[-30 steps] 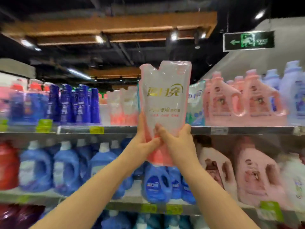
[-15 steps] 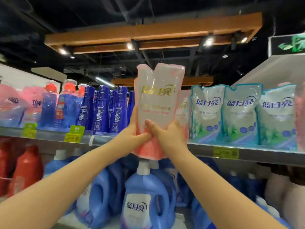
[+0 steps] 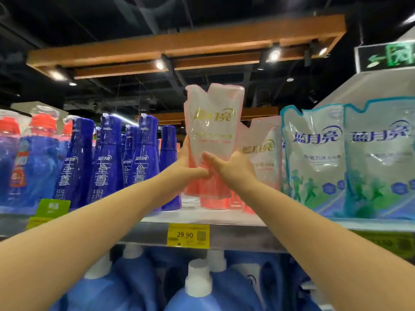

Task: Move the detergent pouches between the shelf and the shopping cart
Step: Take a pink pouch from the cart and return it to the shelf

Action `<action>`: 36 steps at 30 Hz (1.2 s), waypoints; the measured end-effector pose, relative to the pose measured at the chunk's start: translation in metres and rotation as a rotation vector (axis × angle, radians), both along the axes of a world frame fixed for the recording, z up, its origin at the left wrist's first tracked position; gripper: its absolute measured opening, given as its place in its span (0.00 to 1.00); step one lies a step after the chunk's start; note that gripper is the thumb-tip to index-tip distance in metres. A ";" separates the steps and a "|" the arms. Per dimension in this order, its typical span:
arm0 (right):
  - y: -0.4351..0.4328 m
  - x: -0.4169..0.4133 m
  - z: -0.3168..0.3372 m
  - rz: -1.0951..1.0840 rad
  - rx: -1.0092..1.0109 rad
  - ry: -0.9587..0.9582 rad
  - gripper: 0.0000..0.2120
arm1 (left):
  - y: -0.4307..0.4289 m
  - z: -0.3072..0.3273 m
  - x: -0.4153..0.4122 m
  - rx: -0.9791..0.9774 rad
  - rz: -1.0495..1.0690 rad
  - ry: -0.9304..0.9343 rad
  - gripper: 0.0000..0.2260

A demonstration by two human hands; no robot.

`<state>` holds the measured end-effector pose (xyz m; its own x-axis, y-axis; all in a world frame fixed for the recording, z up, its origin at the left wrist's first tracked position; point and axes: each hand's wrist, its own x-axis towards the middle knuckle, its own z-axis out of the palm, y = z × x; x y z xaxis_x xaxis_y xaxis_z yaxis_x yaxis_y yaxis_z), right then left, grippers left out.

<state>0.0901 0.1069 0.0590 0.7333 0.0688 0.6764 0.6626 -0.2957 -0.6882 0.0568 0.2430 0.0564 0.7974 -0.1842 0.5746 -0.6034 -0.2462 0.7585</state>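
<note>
the glossy pink-and-white plastic detergent pouch (image 3: 213,135) is held upright in both hands over the front of the grey metal shelf (image 3: 224,217), its base seemingly just clear of the board. this transfer looks about midway; whether it is going on or coming off cannot be told, and the shopping cart is out of view. the left hand (image 3: 187,170) curls round the left edge, thumb lying across the front. the right hand (image 3: 234,169) pinches the right side, thumb pressed on the film, other fingers hidden behind. a second pink pouch (image 3: 262,151) stands just beside, then teal-trimmed pouches (image 3: 314,158). the film is thin, crinkled and shiny, with a notched top, and would likely sag if gripped by one corner. rigid dark blue bottles (image 3: 107,162) stand to the left.
</note>
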 end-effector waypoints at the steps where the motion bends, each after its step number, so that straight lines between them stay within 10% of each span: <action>1: 0.001 0.006 -0.002 -0.019 0.005 0.008 0.29 | 0.000 0.000 0.009 0.012 0.021 0.008 0.44; 29: 0.014 0.060 -0.022 -0.497 -0.535 0.367 0.43 | 0.015 -0.024 0.102 0.393 0.348 0.233 0.50; 36: 0.011 0.062 -0.025 -0.384 -0.577 0.268 0.30 | 0.013 -0.022 0.107 0.346 0.339 0.339 0.52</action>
<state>0.1525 0.1183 0.0341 0.9119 0.0643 0.4053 0.2710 -0.8360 -0.4771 0.1638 0.2559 0.0343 0.9732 -0.0183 0.2294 -0.1858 -0.6503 0.7366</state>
